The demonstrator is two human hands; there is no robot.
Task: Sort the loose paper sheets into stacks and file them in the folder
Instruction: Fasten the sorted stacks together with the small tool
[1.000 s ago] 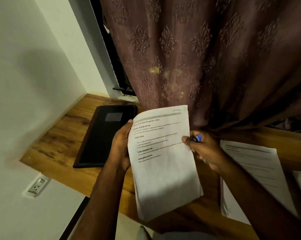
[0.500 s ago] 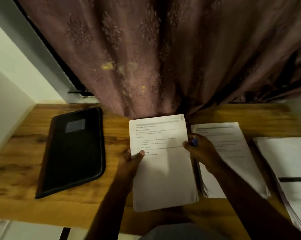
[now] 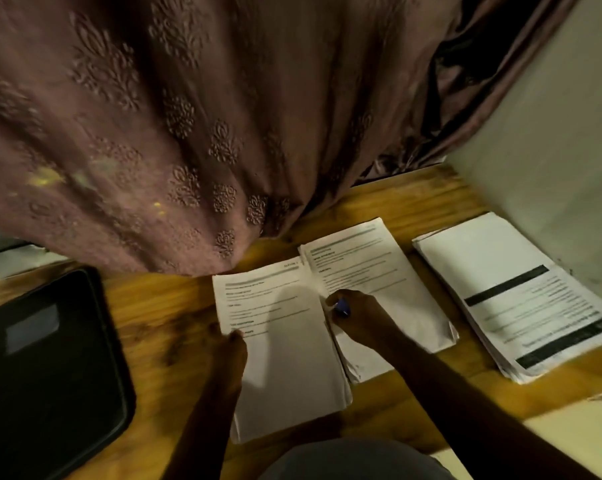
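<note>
Paper stacks (image 3: 282, 348): three; folder (image 3: 46, 372): one.

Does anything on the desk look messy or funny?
A little. The curtain sags onto the wooden desk right behind the papers. The far-right stack is fanned out at its edges and lies upside down compared with the middle stack. The black folder is shut and looks fine.

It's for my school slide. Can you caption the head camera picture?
Both hands, left hand and right hand, hold a paper sheaf beside two paper stacks near a black folder.
</note>
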